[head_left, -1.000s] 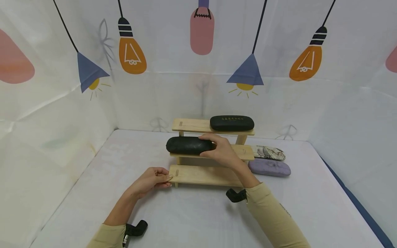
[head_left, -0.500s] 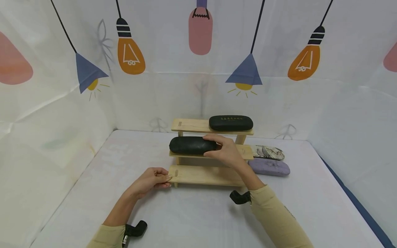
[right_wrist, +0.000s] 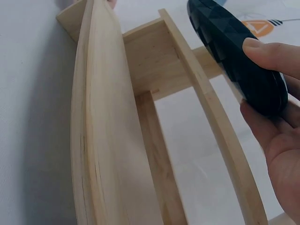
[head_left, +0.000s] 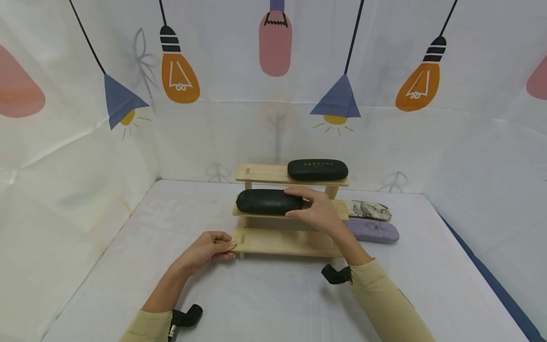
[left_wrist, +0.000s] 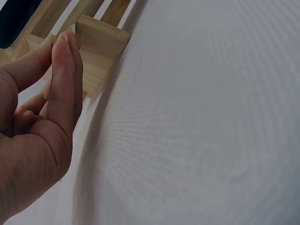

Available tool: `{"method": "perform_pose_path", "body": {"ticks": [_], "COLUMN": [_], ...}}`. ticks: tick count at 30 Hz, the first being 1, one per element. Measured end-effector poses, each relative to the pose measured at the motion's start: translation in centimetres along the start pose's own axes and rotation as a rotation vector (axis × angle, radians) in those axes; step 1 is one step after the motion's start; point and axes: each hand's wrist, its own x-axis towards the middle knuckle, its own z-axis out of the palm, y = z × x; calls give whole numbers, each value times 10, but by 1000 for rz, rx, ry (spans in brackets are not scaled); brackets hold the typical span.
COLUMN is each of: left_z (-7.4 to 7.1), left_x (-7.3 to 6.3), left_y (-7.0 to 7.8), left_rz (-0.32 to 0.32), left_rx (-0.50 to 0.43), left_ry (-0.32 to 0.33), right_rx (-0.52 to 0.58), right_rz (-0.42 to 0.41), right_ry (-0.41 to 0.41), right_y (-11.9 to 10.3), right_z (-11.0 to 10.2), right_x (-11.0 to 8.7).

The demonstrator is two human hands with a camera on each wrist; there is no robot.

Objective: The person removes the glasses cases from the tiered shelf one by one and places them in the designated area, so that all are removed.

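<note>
A booth-like enclosure: creased white sheeting (head_left: 239,128) rises at the left, far and right sides of a flat white tabletop (head_left: 256,294), printed with orange pear-shaped light bulbs (head_left: 180,76) and blue cone-shaped lamps (head_left: 339,99). What building holds it cannot be told.

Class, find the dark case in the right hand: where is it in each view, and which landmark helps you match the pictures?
Head: the case is just below centre, its right end gripped by the right hand.
Left wrist: probably the dark shape cut off at the top left corner; too little shows to be sure.
Right wrist: upper right, slanting.
Shared landmark: the wooden rack, in all three views.
</note>
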Motion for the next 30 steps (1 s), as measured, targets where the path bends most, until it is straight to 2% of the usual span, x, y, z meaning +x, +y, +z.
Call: {"method": "perform_pose_path", "body": {"ticks": [5,16,30], "left_z": [-1,0,0], "left_x": [0,0,1], "left_y": [0,1,0], "left_rz": [0,0,-21], "left_rx": [6,6,0], "left_ry": [-1,10,14], "right_rx": [-7,-16,10], "right_rz": [-12,43,-20], "right_ry": [1,2,41], "right_y": [1,4,13], "right_z": [-5,-15,-27], "right_x": [-4,-15,-29]}}
